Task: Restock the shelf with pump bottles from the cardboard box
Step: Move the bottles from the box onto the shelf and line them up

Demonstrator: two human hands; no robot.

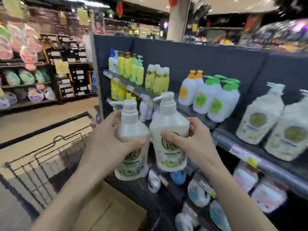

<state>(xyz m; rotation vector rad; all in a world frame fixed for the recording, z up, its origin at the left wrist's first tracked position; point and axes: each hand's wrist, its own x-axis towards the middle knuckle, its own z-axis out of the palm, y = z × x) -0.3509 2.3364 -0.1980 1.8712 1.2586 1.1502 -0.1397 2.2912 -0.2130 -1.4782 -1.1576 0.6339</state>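
Observation:
I hold two white pump bottles upright in front of the shelf, side by side and touching. My left hand [108,139] grips the left pump bottle [131,129] around its shoulder. My right hand [188,140] wraps the right pump bottle [168,117], thumb across its round label. The cardboard box [115,212] lies below my forearms with its flaps showing. Two matching white bottles with green round labels [260,119] stand on the dark shelf [250,155] at the right.
Further left on the shelf stand green-capped and orange-capped white bottles [211,100] and yellow bottles [133,70]. Refill pouches [198,194] fill the lower shelf. A wire shopping cart [41,157] stands at the left, with another aisle of goods behind it.

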